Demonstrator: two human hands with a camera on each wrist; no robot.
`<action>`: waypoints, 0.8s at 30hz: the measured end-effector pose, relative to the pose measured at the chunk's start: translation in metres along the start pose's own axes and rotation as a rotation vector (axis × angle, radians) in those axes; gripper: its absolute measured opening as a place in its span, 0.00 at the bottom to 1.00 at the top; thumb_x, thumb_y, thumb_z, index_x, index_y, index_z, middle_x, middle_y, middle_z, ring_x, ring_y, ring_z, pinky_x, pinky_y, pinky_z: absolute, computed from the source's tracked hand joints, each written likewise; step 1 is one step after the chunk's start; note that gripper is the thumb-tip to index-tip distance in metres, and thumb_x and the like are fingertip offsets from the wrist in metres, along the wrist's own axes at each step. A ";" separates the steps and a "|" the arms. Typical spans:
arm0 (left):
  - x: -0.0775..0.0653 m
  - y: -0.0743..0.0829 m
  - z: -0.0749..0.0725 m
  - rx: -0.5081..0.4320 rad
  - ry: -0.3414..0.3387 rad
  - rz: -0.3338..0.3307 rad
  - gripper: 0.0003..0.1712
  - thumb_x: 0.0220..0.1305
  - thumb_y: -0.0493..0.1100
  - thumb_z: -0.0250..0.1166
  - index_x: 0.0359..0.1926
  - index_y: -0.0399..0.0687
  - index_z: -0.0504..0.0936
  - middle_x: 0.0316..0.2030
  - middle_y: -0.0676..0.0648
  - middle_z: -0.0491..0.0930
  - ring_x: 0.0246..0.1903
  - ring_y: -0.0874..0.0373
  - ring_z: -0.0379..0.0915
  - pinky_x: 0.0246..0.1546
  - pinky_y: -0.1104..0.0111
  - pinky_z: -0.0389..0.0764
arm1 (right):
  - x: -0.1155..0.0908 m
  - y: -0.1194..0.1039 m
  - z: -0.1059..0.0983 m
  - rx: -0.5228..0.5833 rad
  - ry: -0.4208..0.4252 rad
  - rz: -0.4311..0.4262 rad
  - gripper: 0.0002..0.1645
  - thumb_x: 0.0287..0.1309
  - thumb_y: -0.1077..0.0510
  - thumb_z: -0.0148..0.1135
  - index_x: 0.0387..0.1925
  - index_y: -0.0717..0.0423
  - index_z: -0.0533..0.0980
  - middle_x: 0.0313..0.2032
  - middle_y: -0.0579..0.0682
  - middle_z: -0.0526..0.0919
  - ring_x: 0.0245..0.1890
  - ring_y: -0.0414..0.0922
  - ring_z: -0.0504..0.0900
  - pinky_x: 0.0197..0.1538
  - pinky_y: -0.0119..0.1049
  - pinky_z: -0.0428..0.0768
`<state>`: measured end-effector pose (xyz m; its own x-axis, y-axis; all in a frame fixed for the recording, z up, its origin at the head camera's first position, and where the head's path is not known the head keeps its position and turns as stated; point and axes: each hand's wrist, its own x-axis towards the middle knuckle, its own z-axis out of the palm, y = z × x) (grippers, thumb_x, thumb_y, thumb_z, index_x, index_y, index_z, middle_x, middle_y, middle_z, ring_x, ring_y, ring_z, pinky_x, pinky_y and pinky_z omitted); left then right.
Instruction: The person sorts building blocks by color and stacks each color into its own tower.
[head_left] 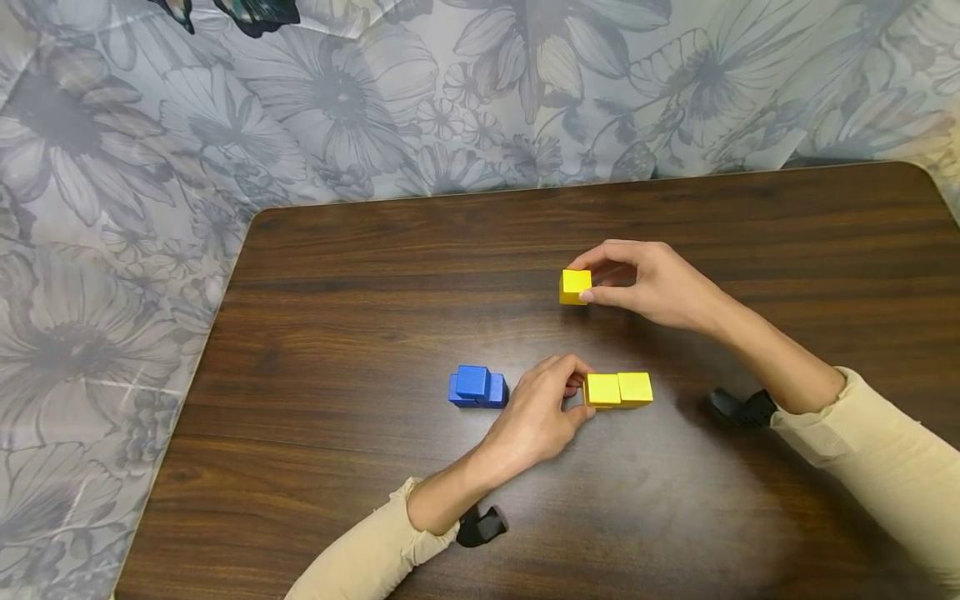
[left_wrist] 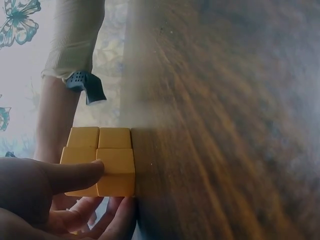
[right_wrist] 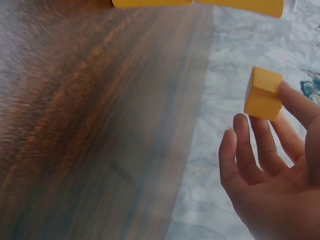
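Observation:
Several yellow cubes (head_left: 635, 388) stand on the table in a block two wide and two high. My left hand (head_left: 536, 408) grips the left end of that block, and in the left wrist view its thumb (left_wrist: 82, 176) lies across the near cubes (left_wrist: 116, 172) with the fingers on their other side. Farther back, my right hand (head_left: 660, 283) pinches a single yellow cube (head_left: 575, 286) between thumb and finger. The right wrist view shows this cube (right_wrist: 264, 94) raised off the table, the other fingers spread loosely beneath it.
Left of my left hand sits a small pile of blue cubes (head_left: 472, 382), one on top of others. The dark wooden table (head_left: 337, 317) has rounded far corners, and a floral-patterned cloth (head_left: 337, 108) hangs behind it. Each wrist carries a black strapped device (head_left: 482, 526).

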<state>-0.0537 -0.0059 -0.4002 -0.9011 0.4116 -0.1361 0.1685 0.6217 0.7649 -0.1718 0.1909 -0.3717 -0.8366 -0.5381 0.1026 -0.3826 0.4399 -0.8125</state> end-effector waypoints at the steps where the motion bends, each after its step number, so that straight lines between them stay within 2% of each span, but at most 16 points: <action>1: 0.000 0.000 0.000 0.005 0.001 0.002 0.18 0.59 0.37 0.74 0.49 0.47 0.80 0.42 0.53 0.78 0.43 0.64 0.75 0.44 0.80 0.75 | -0.002 -0.001 0.000 -0.001 -0.002 -0.003 0.20 0.57 0.63 0.72 0.51 0.49 0.82 0.44 0.44 0.84 0.40 0.39 0.82 0.43 0.26 0.79; 9: -0.001 0.001 0.000 0.027 0.008 0.022 0.18 0.59 0.38 0.73 0.49 0.46 0.80 0.41 0.52 0.78 0.42 0.63 0.74 0.43 0.80 0.75 | -0.022 -0.004 -0.005 -0.014 -0.003 -0.015 0.20 0.54 0.64 0.74 0.48 0.47 0.81 0.42 0.40 0.83 0.39 0.39 0.82 0.46 0.27 0.80; 16: -0.001 0.001 0.000 0.028 0.006 0.021 0.18 0.59 0.38 0.74 0.50 0.47 0.80 0.41 0.53 0.77 0.41 0.64 0.74 0.43 0.81 0.74 | -0.040 -0.009 -0.009 0.022 0.041 -0.025 0.21 0.53 0.67 0.74 0.48 0.47 0.81 0.44 0.42 0.83 0.40 0.39 0.82 0.47 0.24 0.79; 24: -0.001 0.001 -0.001 0.037 0.010 0.016 0.19 0.58 0.38 0.74 0.50 0.47 0.80 0.39 0.54 0.77 0.40 0.64 0.73 0.41 0.81 0.74 | -0.051 -0.013 -0.012 -0.015 0.055 -0.081 0.25 0.50 0.68 0.75 0.48 0.45 0.81 0.43 0.39 0.84 0.42 0.36 0.80 0.48 0.24 0.77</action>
<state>-0.0531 -0.0064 -0.3989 -0.9021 0.4154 -0.1172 0.1977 0.6390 0.7433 -0.1284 0.2211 -0.3594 -0.8229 -0.5321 0.1994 -0.4552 0.4072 -0.7918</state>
